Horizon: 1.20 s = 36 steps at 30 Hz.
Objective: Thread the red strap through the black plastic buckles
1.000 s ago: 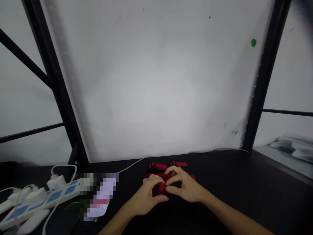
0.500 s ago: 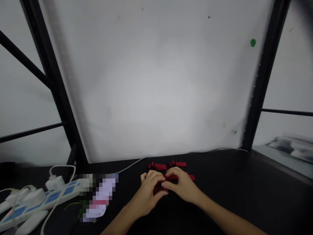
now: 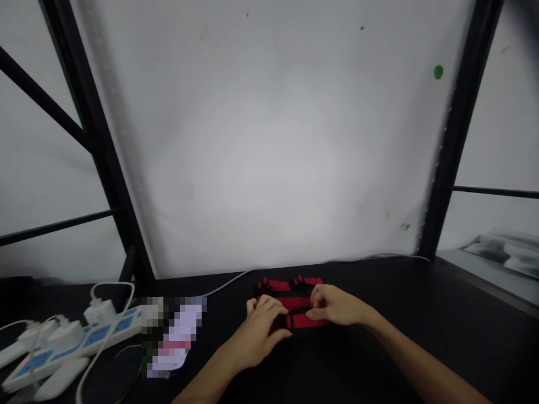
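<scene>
Since the earlier frame the two hands have drawn apart: the right hand (image 3: 337,306) has shifted rightward, uncovering a flat red and black strap (image 3: 301,320) between them. Left hand (image 3: 260,332), nearest the viewer, rests palm down on the strap's left end, fingers (image 3: 269,306) curled together over it. The right hand pinches the strap's right portion, thumb and fingers closed on the red band. The strap lies on the black bench (image 3: 421,325), near its middle, just ahead of both forearms. More red and black pieces (image 3: 290,284) lie just behind the hands (blurred; their form cannot be told). To the left, a white power strip (image 3: 63,345) with plugs; farther back, a white cable (image 3: 227,285) runs along a pale backdrop (image 3: 269,140) framed by black bars.
</scene>
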Each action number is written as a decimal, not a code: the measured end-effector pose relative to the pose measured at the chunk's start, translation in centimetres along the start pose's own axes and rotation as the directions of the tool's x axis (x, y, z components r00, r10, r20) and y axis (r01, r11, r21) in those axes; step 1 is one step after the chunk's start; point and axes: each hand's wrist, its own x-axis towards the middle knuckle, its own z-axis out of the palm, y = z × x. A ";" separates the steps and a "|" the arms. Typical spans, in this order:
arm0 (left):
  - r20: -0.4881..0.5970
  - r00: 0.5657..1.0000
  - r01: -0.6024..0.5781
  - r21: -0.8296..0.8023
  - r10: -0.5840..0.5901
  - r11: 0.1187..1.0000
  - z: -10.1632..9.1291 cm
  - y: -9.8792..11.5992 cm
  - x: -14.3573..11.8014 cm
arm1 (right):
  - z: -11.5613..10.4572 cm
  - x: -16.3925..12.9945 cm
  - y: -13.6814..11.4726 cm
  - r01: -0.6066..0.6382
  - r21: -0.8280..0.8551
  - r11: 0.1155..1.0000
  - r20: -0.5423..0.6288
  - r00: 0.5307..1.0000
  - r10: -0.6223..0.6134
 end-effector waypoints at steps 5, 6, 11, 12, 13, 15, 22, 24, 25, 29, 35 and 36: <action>0.098 0.995 0.021 -0.034 -0.018 0.999 -0.8 0.9 -0.5 | -1.0 -0.4 0.7 -0.222 -0.190 0.956 0.023 0.973 0.231; 0.143 0.990 0.022 -0.034 -0.017 0.999 -0.9 1.2 -0.5 | -1.3 -0.6 0.8 -0.249 -0.216 0.944 0.011 0.966 0.257; 0.207 0.978 0.040 0.002 -0.040 0.999 -0.7 1.5 -0.4 | -3.0 -1.1 2.0 -0.325 -0.322 0.889 -0.109 0.946 0.306; 0.185 0.981 0.053 0.013 -0.055 0.998 -0.5 1.4 -0.3 | -3.3 -1.1 2.2 -0.342 -0.344 0.874 -0.145 0.940 0.310; 0.158 0.985 0.068 0.023 -0.071 0.997 -0.3 1.2 -0.2 | -3.5 -1.2 2.4 -0.358 -0.364 0.860 -0.182 0.933 0.311; 0.108 0.990 0.092 0.037 -0.096 0.995 0.1 0.8 -0.1 | -3.6 -1.2 2.3 -0.371 -0.395 0.840 -0.252 0.923 0.289; -0.050 0.997 0.055 0.031 -0.054 0.998 -0.4 -0.1 0.0 | 0.9 -0.3 -1.5 0.112 -0.218 0.969 -0.072 0.989 -0.130; -0.080 0.994 0.068 -0.014 -0.069 0.998 -0.5 -0.5 0.1 | 2.3 0.0 -2.3 0.146 -0.202 0.968 -0.003 0.989 -0.149; -0.097 0.992 0.075 -0.045 -0.079 0.996 -0.5 -0.7 0.1 | 2.8 0.1 -2.5 0.146 -0.202 0.969 0.019 0.989 -0.145; -0.159 0.980 0.095 -0.173 -0.123 0.980 0.0 -1.4 0.3 | 3.2 0.2 -2.4 0.128 -0.182 0.975 0.056 0.991 -0.120; -0.177 0.952 0.164 -0.398 -0.251 0.903 0.3 -1.4 0.4 | 2.4 0.4 -2.1 0.124 0.050 0.991 0.040 0.991 -0.126; -0.162 0.953 0.161 -0.446 -0.257 0.880 0.4 -1.3 0.4 | 2.2 0.4 -2.2 0.138 0.115 0.984 0.026 0.990 -0.142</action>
